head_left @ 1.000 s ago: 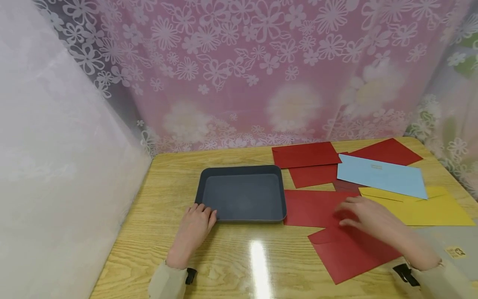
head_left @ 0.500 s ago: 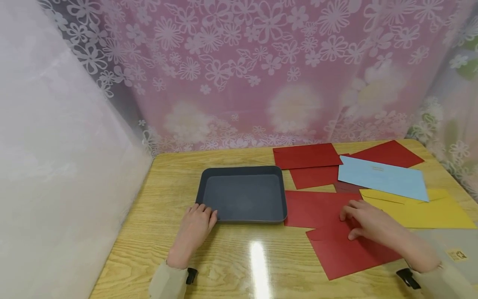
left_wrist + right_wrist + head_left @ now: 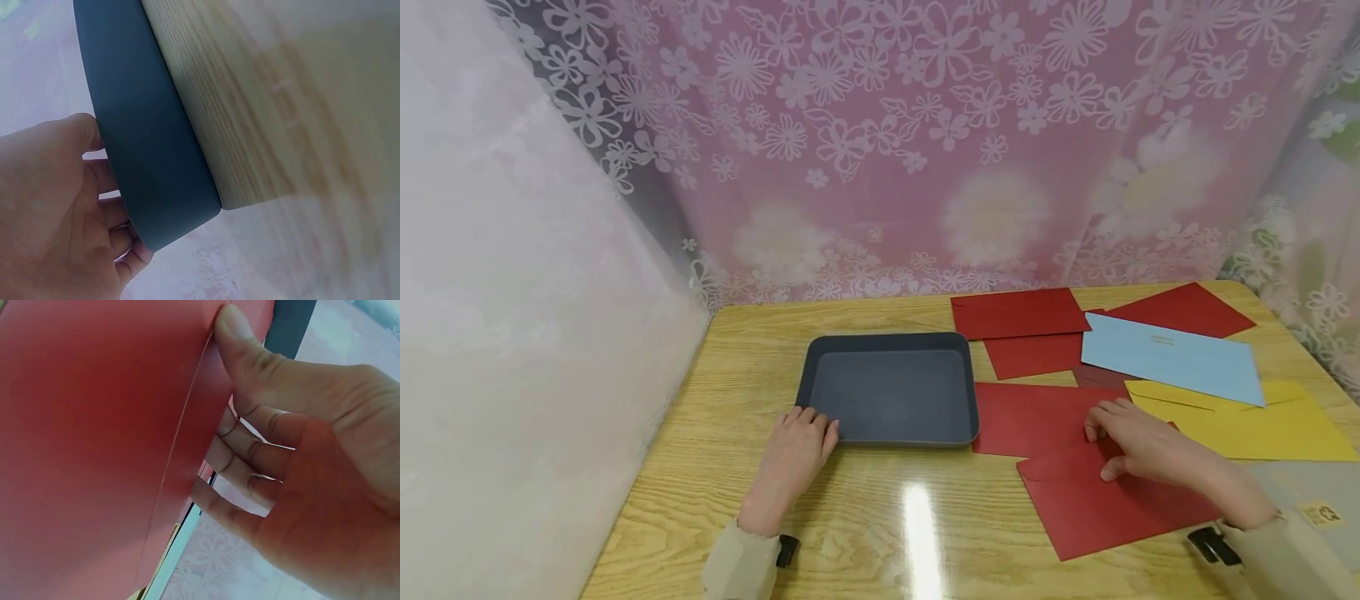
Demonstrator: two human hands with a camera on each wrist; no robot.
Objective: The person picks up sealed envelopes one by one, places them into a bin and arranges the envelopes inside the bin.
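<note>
My left hand [image 3: 796,454] holds the near left corner of a dark grey rectangular tray [image 3: 891,396]. In the left wrist view its fingers curl over the rim of the tray, with the thumb against the outer wall. On the right, my right hand [image 3: 1146,446] pinches the far edge of the nearest red envelope [image 3: 1090,517]. The right wrist view has the thumb on the flap side of this envelope [image 3: 94,425] and the fingers behind it. Another red envelope [image 3: 1022,417] lies just beyond, its left edge beside the tray.
More red envelopes [image 3: 1018,312] lie at the back right, near a light blue envelope [image 3: 1172,354]. A yellow envelope [image 3: 1262,425] and a grey one [image 3: 1292,483] with a small printed label lie farther right. Floral curtains hang behind the wooden table [image 3: 850,533].
My right hand has come down onto the nearest red envelope and taken its far edge between thumb and fingers; that edge is slightly raised. My left hand and the tray have stayed put.
</note>
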